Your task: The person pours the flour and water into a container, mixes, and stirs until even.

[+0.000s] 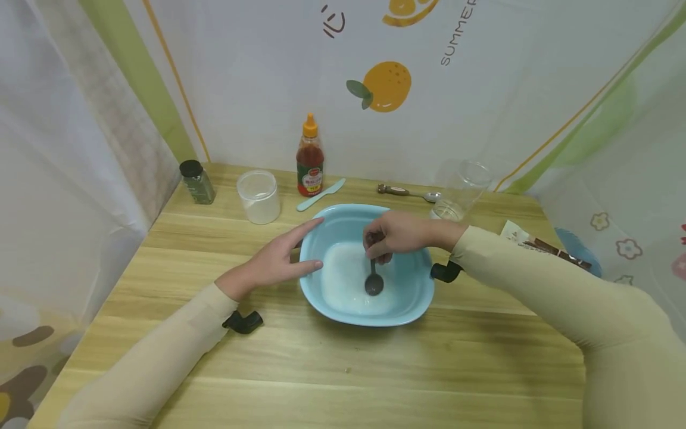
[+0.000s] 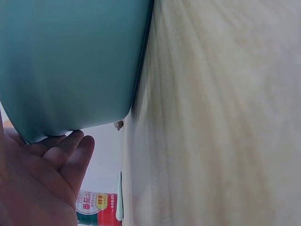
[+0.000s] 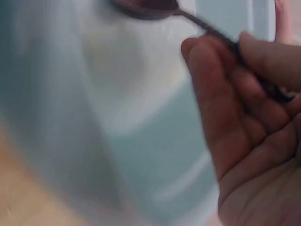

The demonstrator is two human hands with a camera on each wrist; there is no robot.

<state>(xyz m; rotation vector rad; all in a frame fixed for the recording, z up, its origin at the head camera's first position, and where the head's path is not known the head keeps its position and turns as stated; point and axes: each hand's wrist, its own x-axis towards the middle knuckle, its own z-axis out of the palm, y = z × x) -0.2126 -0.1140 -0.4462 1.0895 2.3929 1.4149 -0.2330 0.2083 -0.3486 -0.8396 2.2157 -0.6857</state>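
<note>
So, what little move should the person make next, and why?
Probably a slow stir with the spoon: the right hand pinches its handle, its head is down inside the tub by the white contents, and the left hand touches the tub's rim, where it could steady things.

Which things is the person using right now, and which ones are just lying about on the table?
In use:
blue basin, left hand touching it
dark spoon, held in right hand
white stuff in the basin

Seem to be just lying about:
black-lidded jar
clear tub
sauce bottle
green knife
brown-handled spoon
clear jar
packet
</note>
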